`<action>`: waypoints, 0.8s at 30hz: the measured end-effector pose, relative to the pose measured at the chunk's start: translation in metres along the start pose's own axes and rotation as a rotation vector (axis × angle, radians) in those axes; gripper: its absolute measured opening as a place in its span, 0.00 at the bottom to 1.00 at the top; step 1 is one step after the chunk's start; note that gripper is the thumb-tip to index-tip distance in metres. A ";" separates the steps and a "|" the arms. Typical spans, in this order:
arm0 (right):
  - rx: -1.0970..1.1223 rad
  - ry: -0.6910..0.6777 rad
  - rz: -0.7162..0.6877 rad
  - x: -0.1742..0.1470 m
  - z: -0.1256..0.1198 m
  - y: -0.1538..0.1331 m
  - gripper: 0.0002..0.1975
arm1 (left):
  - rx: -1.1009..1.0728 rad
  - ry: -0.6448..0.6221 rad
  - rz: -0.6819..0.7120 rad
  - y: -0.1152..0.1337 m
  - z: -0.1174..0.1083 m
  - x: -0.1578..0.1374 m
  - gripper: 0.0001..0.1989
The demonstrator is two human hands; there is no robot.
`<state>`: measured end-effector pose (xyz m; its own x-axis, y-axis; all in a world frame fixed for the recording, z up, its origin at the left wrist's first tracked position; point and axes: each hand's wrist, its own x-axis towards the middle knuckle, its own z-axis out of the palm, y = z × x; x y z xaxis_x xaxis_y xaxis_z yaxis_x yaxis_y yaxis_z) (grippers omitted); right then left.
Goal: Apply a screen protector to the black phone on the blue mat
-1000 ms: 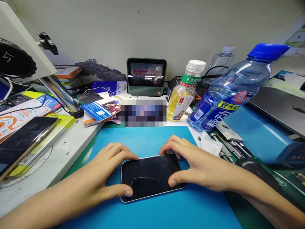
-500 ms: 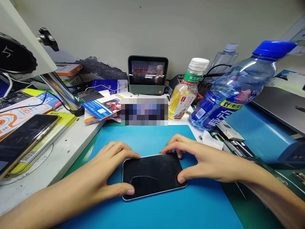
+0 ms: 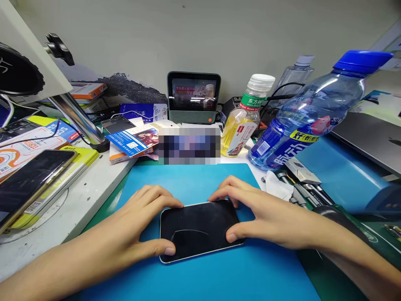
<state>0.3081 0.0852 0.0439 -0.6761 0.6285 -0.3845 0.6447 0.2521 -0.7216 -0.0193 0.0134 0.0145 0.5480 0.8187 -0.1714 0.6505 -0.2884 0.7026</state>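
Observation:
A smartphone with a dark screen and a light metal rim lies on the blue mat, its screen facing up. Across its left end, my left hand grips it, thumb on the glass and index fingertip at the far edge. My right hand holds the right end in the same way, thumb pressed on the screen and fingers along the far edge. A curved bright line, perhaps a reflection, shows on the glass. The phone's underside is hidden.
Behind the mat stand a smart display, a yellow drink bottle and a large blue-capped bottle. Another phone rests on boxes at left, beside a metal post. Tools and a grey laptop are at right.
My right thumb has slid slightly left on the screen, and the right fingers have shifted a little left along the far edge. My left hand keeps its hold.

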 end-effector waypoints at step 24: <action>-0.049 0.111 0.036 0.005 0.011 -0.011 0.31 | 0.027 0.107 0.075 -0.006 0.007 0.005 0.22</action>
<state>0.2939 0.0781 0.0435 -0.6104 0.7148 -0.3413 0.6863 0.2621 -0.6784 -0.0171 0.0155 0.0042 0.5371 0.8424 -0.0433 0.6245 -0.3626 0.6918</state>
